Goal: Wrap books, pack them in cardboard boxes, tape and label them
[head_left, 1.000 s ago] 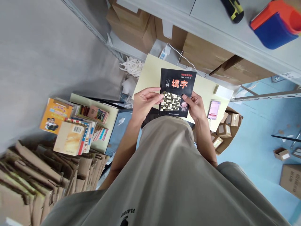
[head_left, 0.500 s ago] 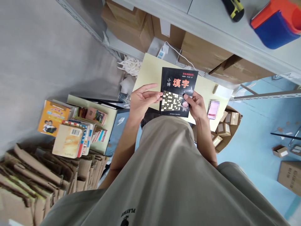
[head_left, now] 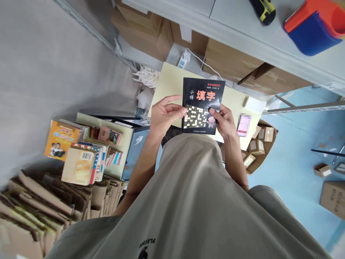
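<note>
A black paperback book (head_left: 203, 86) with orange-red characters and a crossword-like grid on its cover is held upright over a pale yellow table (head_left: 167, 84). My right hand (head_left: 225, 122) grips its right edge, thumb on the cover and fingers behind. At the left edge my left hand (head_left: 165, 117) pinches the book; its thumb tip laps onto the cover and its index finger is stretched out beside it. A phone (head_left: 244, 126), partly blurred, lies on the table right of my right hand.
Stacked books (head_left: 78, 163) stand at left above folded cardboard (head_left: 88, 198). Cardboard boxes (head_left: 229, 57) fill the shelf behind the table. On the upper shelf are a yellow-black cutter (head_left: 265, 12) and a red-blue holder (head_left: 309, 32). A carton of small boxes (head_left: 256, 147) sits at right.
My left thumb now reaches slightly farther over the book's left edge onto the cover. The book and my right hand keep nearly the same pose; the view has shifted slightly.
</note>
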A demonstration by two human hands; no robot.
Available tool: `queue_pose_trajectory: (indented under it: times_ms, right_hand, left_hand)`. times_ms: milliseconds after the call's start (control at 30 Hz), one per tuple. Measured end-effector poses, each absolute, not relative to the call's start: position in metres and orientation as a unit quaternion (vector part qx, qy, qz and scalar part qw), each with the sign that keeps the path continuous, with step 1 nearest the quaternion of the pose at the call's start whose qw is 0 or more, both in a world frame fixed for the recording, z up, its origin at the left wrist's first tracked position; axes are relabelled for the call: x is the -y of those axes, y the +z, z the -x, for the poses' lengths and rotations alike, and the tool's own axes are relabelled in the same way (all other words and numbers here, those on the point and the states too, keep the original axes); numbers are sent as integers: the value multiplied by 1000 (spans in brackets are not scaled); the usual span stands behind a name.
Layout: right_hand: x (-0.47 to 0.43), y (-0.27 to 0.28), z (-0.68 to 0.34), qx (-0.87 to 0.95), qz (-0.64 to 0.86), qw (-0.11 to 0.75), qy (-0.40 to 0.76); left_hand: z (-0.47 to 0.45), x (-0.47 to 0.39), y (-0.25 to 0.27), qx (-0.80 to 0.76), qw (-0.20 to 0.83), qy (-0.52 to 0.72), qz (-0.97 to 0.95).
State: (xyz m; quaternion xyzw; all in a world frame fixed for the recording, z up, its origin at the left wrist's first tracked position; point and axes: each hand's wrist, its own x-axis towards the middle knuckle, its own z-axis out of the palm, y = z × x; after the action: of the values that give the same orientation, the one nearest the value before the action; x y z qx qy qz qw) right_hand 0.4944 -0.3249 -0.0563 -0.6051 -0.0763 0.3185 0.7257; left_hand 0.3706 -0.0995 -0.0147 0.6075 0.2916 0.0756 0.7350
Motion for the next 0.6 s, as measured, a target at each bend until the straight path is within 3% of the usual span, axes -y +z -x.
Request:
queue_pose_trajectory:
  times_ms: [600]
  right_hand:
    - [332,-57,-495,74,619,715,315]
  left_hand:
    - [-377,97,-21,-295,723,93,-618]
